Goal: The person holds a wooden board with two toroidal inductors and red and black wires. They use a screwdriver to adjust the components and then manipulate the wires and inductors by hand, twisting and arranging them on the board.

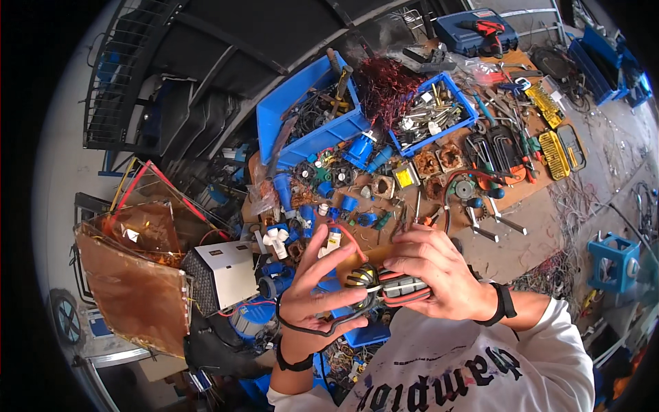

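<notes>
My right hand [439,271] is wrapped round a handheld device [406,291] with a red edge and grey ribbed panels. At its left end sits a rounded part with black and yellow stripes [362,277]. My left hand [312,292] is beside that striped part, its fingers stretched out and spread, with one fingertip close to it. A black cable [322,334] loops round the left hand and runs back toward the device. What the device is, I cannot make out, since my right fingers cover much of it. A reddish lead [351,240] rises behind the striped part.
The wooden workbench [522,199] bears blue plug connectors [283,191], a blue bin of cables and tools [312,147], and a blue crate of metal parts [405,145]. Pliers [508,221] and a red drill [489,31] lie right. A white box [223,271] stands left.
</notes>
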The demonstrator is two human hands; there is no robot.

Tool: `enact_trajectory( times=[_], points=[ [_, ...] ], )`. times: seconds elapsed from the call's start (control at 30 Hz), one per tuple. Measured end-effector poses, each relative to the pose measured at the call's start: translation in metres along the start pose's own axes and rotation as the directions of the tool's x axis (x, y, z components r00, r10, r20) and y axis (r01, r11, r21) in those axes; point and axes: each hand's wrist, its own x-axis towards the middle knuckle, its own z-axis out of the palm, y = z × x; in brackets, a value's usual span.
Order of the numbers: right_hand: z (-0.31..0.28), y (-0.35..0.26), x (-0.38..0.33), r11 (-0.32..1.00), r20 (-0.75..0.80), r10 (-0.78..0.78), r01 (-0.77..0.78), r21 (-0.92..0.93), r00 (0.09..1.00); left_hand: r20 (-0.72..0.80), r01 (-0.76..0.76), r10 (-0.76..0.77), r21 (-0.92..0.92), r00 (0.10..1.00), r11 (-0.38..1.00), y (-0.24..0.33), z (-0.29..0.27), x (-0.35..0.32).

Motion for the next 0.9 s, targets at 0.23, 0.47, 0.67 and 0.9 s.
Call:
enact_trajectory(
  times=[0.23,0.47,0.67,0.9],
  points=[
    [-0.009,0.004,-0.007,0.999,0.014,-0.043,0.043,-0.017,0.999,-0.072,0.049,-0.059,-0.136,0.996,0.990,0.013,0.011,0.009],
    [-0.014,0.007,-0.014,0.996,0.010,-0.082,0.082,0.043,0.997,-0.365,0.121,-0.282,-0.408,0.887,0.905,0.013,0.017,0.018],
    [-0.021,0.014,-0.013,0.996,-0.125,-0.048,0.057,0.072,0.991,-0.393,0.156,-0.482,-0.626,0.783,0.764,0.009,0.023,0.013],
    [-0.029,0.016,-0.008,0.987,-0.246,0.095,-0.059,0.149,0.965,-0.302,0.125,-0.522,-0.764,0.797,0.633,0.005,0.027,-0.003]
  ],
)
